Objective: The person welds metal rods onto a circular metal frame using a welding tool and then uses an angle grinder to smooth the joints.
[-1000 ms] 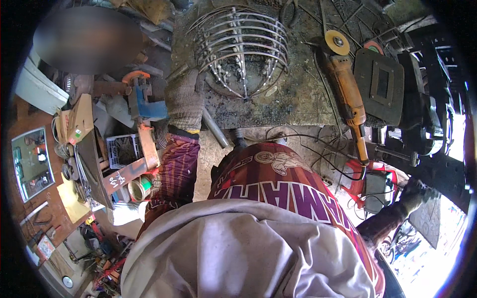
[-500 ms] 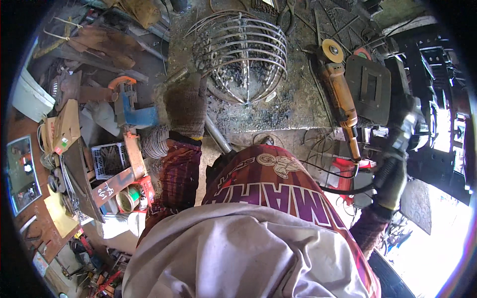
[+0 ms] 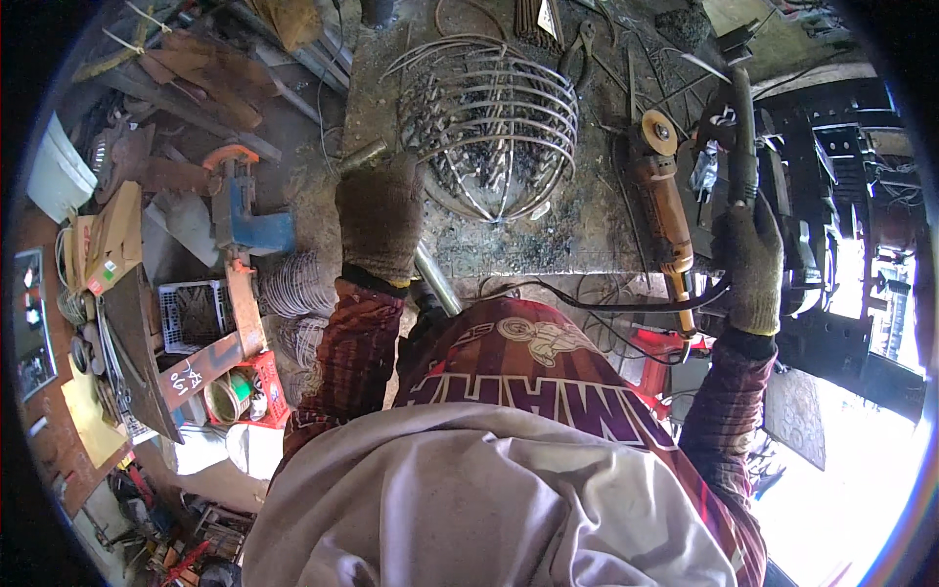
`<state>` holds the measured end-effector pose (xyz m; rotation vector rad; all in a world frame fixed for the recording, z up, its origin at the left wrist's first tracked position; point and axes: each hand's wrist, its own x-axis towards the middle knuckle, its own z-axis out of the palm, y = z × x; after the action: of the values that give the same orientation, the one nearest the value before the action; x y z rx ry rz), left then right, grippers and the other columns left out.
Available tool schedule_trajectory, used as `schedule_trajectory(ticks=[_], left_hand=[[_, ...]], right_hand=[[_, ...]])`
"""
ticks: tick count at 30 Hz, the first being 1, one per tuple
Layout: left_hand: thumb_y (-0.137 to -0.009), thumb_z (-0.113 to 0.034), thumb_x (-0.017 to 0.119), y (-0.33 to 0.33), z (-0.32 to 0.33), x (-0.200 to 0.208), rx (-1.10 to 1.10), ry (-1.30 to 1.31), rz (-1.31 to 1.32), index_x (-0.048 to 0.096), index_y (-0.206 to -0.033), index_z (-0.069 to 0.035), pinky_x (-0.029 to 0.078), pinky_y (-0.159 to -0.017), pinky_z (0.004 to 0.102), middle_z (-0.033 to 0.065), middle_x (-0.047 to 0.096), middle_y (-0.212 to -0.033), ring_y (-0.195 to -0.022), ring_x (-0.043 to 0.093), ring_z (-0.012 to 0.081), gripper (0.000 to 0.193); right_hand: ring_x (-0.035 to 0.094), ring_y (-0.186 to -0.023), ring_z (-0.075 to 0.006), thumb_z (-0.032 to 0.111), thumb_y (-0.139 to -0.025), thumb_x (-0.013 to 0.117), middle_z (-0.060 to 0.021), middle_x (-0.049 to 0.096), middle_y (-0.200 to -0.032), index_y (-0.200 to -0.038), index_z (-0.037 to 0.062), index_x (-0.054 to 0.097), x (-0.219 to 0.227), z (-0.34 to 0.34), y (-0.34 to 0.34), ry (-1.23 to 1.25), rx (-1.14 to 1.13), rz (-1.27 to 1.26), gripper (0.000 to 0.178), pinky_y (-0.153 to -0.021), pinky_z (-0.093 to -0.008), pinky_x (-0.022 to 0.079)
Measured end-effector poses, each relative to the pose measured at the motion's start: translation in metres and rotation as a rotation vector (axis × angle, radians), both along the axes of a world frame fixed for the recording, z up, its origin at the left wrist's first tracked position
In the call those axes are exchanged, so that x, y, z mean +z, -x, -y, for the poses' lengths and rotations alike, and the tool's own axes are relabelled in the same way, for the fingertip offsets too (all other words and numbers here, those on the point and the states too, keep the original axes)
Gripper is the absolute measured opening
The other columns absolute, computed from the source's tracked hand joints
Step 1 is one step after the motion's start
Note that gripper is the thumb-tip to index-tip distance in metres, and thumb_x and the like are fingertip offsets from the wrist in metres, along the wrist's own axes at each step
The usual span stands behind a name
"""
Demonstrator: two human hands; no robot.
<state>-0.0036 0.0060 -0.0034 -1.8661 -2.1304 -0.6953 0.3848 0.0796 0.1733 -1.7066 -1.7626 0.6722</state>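
Gloved hands at a stained, gritty workbench (image 3: pixel 597 240). The right hand (image 3: pixel 755 259), in pale knitted fabric, has its fingers closed around the lower end of a long-handled tool (image 3: pixel 744 147), most of which projects beyond them toward 12 o'clock. The left hand (image 3: pixel 380 220), in a darker knitted glove, lies at the 8 o'clock side of a wire cage (image 3: pixel 501 127); whether its fingers grip anything cannot be told. The cage is an open dome of curved metal rods crossed by ribs, its tapered end pointing to 6 o'clock. The tool has a smooth, cylindrical handle and an angular head; its long axis runs nearly 12 to 6 o'clock, head uppermost. A thick black cable (image 3: pixel 626 307) bends from the right hand toward 9 o'clock. Between cage and tool lies an orange angle grinder (image 3: pixel 667 210), its disc toward 12 o'clock.
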Motion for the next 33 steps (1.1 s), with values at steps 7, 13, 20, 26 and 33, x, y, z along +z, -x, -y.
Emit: schedule_trajectory(ticks=[7,13,20,26,33], left_hand=[[-0.095,-0.029,0.065,0.002,0.004,-0.002,-0.011,0.000,-0.038,0.067,-0.096,-0.015,0.052,-0.070,0.0478,0.0079,0.069,-0.081,-0.080,0.069,0.0328,0.015],[-0.096,-0.030,0.065,-0.004,0.002,0.002,0.031,0.126,-0.007,0.065,-0.095,-0.014,0.050,-0.072,0.0495,0.0091,0.067,-0.090,-0.087,0.066,0.0333,0.016],[-0.094,-0.028,0.065,0.000,0.003,-0.008,-0.009,0.046,-0.007,0.066,-0.098,-0.014,0.050,-0.073,0.0493,0.0087,0.067,-0.093,-0.089,0.066,0.0344,0.015],[-0.091,-0.026,0.066,-0.001,0.004,-0.005,0.009,0.033,-0.044,0.066,-0.099,-0.015,0.050,-0.072,0.0493,0.0087,0.068,-0.094,-0.090,0.066,0.0349,0.013],[-0.091,-0.024,0.066,0.000,0.000,-0.006,-0.012,-0.021,-0.046,0.067,-0.098,-0.014,0.051,-0.070,0.0491,0.0080,0.069,-0.090,-0.084,0.068,0.0340,0.013]], right_hand=[[0.061,-0.096,-0.0071,0.012,-0.097,0.068,-0.0067,0.069,-0.114,-0.148,0.0018,0.054,0.002,-0.009,0.025,0.116,0.020,-0.006,0.053,-0.083,-0.0243,0.051],[0.064,-0.099,-0.0106,0.012,-0.094,0.072,-0.0098,0.072,-0.119,-0.148,-0.0008,0.054,-0.015,0.000,0.046,0.135,0.085,-0.008,0.058,-0.088,-0.0253,0.052],[0.065,-0.102,-0.0107,0.012,-0.094,0.073,-0.0131,0.073,-0.120,-0.149,0.0026,0.054,-0.017,0.004,0.056,0.089,0.156,0.060,0.059,-0.090,-0.0271,0.051],[0.067,-0.108,-0.0115,0.013,-0.091,0.076,-0.0156,0.074,-0.120,-0.150,0.0055,0.054,-0.020,0.004,0.053,0.110,0.185,0.104,0.063,-0.092,-0.0290,0.052],[0.063,-0.099,-0.0101,0.016,-0.096,0.069,-0.0121,0.071,-0.122,-0.151,0.0024,0.051,-0.021,0.006,0.057,0.124,0.179,0.207,0.059,-0.087,-0.0275,0.053]])
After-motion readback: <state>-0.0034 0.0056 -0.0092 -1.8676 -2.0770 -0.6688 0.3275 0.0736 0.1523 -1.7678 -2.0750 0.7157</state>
